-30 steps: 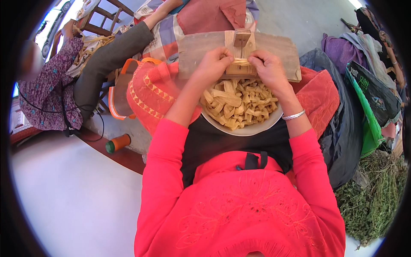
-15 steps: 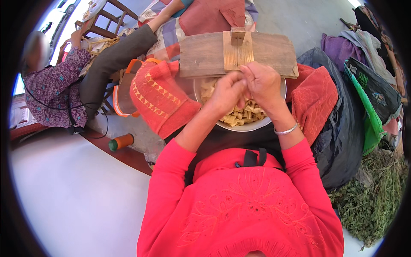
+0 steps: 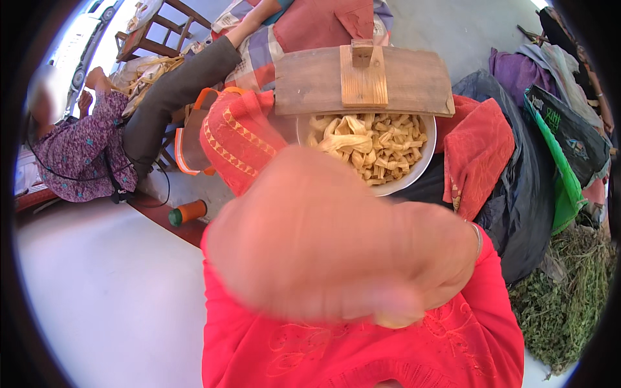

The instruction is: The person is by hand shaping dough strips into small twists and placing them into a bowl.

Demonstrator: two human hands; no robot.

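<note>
My left hand (image 3: 284, 233) and my right hand (image 3: 430, 252) are raised close to the camera in front of my chest. They overlap and are smeared by motion, so their fingers and anything between them cannot be made out. Beyond them, a pale round bowl (image 3: 431, 152) holds many pale yellow, folded and knotted strips (image 3: 388, 145). Part of its near left rim is hidden by my left hand. A wooden board (image 3: 420, 84) with a lighter crosspiece and small block (image 3: 362, 53) lies over the far side of the bowl.
Red patterned cloths (image 3: 482, 152) flank the bowl. An orange thread spool (image 3: 192, 211) lies at the left, near a seated person in a purple patterned top (image 3: 84, 145). At the right are a black plastic bag (image 3: 517, 213), a green-edged bag (image 3: 566, 136) and dried plants (image 3: 563, 297).
Both my hands have come up from over the bowl toward the camera and my chest. More of the strips now show. The seated person's arm at the left has shifted.
</note>
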